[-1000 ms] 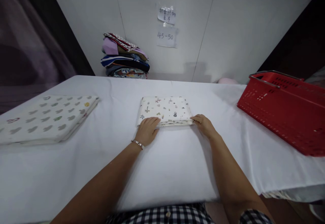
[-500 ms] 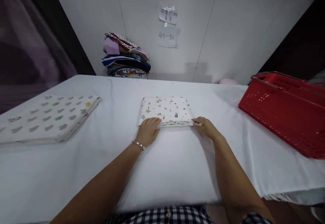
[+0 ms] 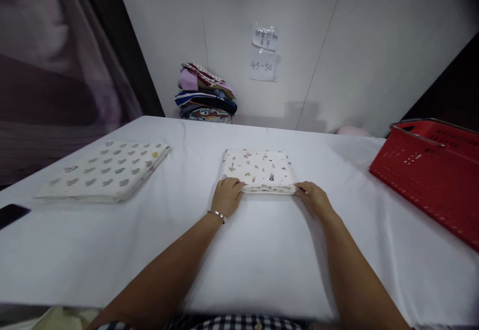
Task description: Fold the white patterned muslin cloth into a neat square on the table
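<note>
A small folded white cloth with little coloured prints [image 3: 259, 168] lies in the middle of the white-covered table [image 3: 262, 250]. My left hand [image 3: 226, 196], with a bracelet on the wrist, grips the cloth's near left corner, fingers curled over the edge. At the near right corner, my right hand [image 3: 315, 199] pinches the cloth's edge with closed fingers. Both forearms reach in from the bottom of the view.
A larger folded white cloth with grey prints [image 3: 108, 171] lies at the left. A red plastic basket [image 3: 430, 170] stands at the right. A pile of folded coloured fabrics [image 3: 205, 93] rests against the back wall. A dark phone [image 3: 11, 214] sits at the far left edge.
Both hands stay on the small folded cloth's near corners. The camera has shifted left and back, so the scene slid right and the phone came into view.
</note>
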The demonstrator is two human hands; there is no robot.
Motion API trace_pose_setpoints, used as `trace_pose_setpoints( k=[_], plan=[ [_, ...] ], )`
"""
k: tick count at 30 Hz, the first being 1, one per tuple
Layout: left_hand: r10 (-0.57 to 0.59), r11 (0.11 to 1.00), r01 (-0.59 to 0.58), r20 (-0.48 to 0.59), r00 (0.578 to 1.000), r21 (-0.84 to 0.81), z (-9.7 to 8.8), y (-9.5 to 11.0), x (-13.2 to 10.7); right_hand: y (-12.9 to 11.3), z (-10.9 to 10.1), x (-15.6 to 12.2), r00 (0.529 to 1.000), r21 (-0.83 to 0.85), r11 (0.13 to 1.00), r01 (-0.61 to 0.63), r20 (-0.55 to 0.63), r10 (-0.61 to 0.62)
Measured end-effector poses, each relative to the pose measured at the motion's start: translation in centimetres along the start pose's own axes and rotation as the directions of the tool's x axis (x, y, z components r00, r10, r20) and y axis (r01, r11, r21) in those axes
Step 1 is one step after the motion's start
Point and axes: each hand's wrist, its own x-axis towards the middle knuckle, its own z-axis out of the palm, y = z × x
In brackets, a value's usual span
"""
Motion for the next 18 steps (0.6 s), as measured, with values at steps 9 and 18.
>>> trace_pose_setpoints(
  k=[9, 18],
  plan=[
    [-0.043, 0.999, 0.042, -0.043, 0.998, -0.02, -0.5, -2.1, -0.7, -0.4, -0.2, -0.1, 0.988, 0.042, 0.988, -0.15, 0.029, 0.149],
    [-0.3, 0.944, 0.304, 0.053, 0.952, -0.126, -2.0, -4.2, -2.0, 1.5, 0.6, 0.0, 0.99, 0.095, 0.986, -0.138, 0.045, 0.134]
  ],
)
